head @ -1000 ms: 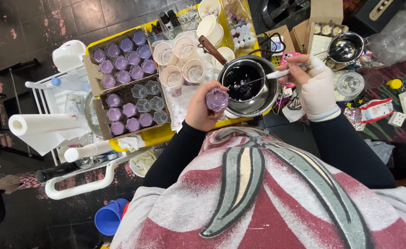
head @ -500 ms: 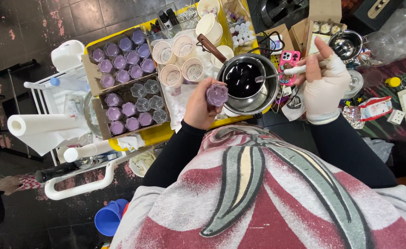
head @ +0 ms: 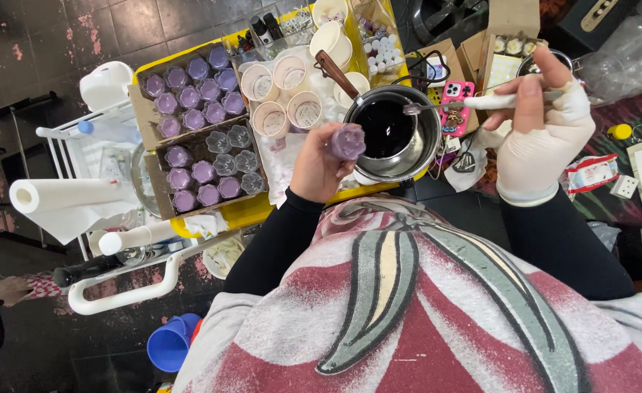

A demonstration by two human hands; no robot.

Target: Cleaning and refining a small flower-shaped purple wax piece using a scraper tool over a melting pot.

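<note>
Mould (head: 348, 140), small and purple, sits gripped in left hand (head: 319, 166), raised just beside pot (head: 424, 149) of dark liquid. Right hand (head: 543, 131), white-gloved, pinches spoon (head: 474, 103) level, its bowl above the pot. Boxes of purple moulds (head: 190, 109) sit left on yellow table (head: 251, 211).

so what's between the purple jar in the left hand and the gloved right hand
In the head view, the metal pot of dark liquid sits between the small purple jar in the left hand and the gloved right hand, whose spoon reaches over the pot's rim.
</note>
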